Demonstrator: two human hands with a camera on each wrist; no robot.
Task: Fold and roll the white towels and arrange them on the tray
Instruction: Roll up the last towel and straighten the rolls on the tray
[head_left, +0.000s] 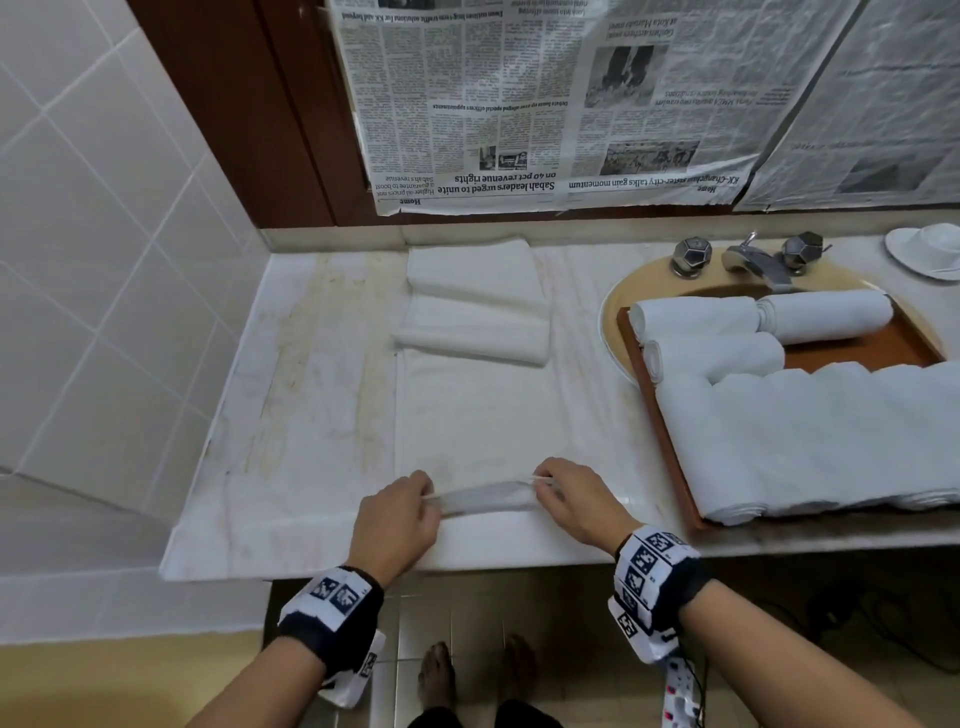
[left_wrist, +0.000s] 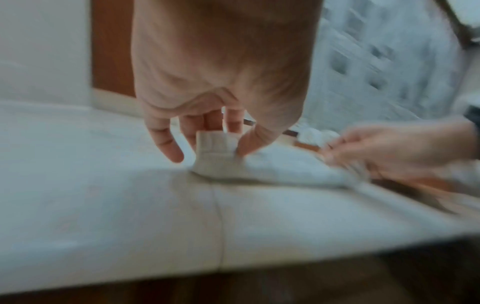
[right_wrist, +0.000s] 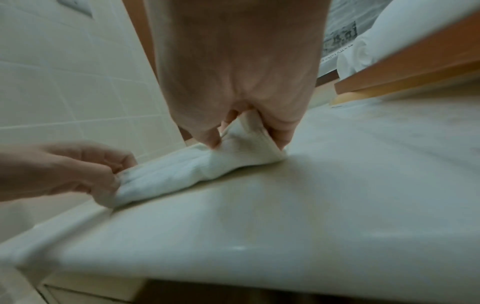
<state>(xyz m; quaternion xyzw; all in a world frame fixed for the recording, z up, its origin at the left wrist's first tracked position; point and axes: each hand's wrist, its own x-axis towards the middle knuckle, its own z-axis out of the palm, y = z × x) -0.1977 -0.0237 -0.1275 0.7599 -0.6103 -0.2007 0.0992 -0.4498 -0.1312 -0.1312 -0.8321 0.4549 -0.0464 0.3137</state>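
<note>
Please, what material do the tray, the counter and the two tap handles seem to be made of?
Tray: probably wood or wood-look board, reddish-brown with a smooth matte face.
Counter: looks like polished marble or similar stone, pale with faint veins and yellowish stains.
Tap handles: apparently metal, faceted with a grey shine.

Soft, even indoor light; wide-angle bending at edges; both wrist views motion-blurred
</note>
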